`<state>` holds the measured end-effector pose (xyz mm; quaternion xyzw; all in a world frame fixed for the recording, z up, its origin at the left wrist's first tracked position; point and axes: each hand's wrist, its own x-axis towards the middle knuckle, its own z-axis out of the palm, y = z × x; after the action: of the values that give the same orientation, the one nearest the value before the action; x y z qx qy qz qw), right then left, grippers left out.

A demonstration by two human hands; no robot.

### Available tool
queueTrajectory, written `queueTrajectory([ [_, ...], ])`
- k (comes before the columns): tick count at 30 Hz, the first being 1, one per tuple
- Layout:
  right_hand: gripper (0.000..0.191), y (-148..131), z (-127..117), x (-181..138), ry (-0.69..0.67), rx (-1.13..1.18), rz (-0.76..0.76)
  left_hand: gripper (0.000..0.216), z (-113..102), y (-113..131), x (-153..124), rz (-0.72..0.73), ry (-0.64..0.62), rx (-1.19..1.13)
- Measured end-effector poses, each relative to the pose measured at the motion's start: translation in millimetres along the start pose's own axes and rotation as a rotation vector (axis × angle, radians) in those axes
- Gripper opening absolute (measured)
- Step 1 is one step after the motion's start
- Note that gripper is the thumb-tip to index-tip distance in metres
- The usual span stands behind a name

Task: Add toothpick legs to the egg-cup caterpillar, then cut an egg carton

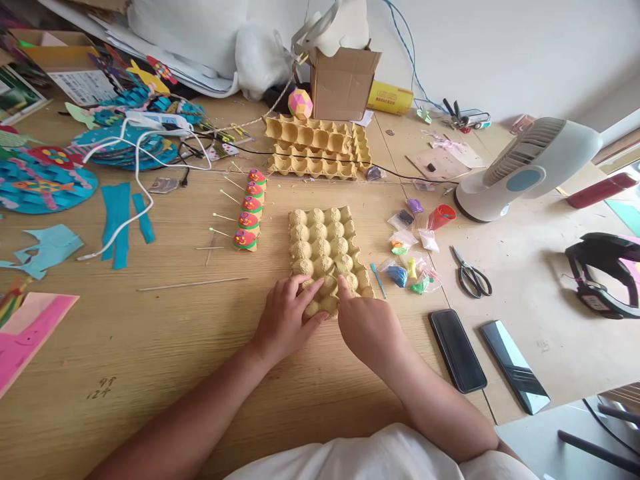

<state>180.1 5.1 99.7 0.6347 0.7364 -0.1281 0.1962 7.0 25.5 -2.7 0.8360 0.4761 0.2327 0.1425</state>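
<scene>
L hand (285,320) part-open, fingers loosely spread over near L corner of egg tray (319,232), thumb by its near edge; can't tell if it's a firm hold. R hand (373,327) has index finger out, tip among tray's nearer cups, other fingers curled; can't see if it holds anything.

L to R: blue paper strips (119,220) lie toward table's (175,400) L edge. Next, thin stick (193,285), w/ decorated cup row (250,205) farther back. Egg tray sits approx. mid-table, in from near edge, cups domed up. Looks like pulp: prob. light, stiffish, not slippery, apt to dent or tear. Best held by outer rim, both sides; don't squeeze domes. Just R of it, small bags (397,275), then scissors (469,275). Two phones (457,350) lie nr table's near R edge.
</scene>
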Motion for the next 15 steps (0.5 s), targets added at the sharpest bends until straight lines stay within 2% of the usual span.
queueTrajectory([
  [8,0.069,-5,-1,-3,-0.025,0.003,0.024,0.058,-2,0,1,-0.004,-0.013,-0.014],
  [15,0.059,7,5,-6,0.070,0.000,0.022,0.059,0,0,0,-0.006,0.004,-0.047],
])
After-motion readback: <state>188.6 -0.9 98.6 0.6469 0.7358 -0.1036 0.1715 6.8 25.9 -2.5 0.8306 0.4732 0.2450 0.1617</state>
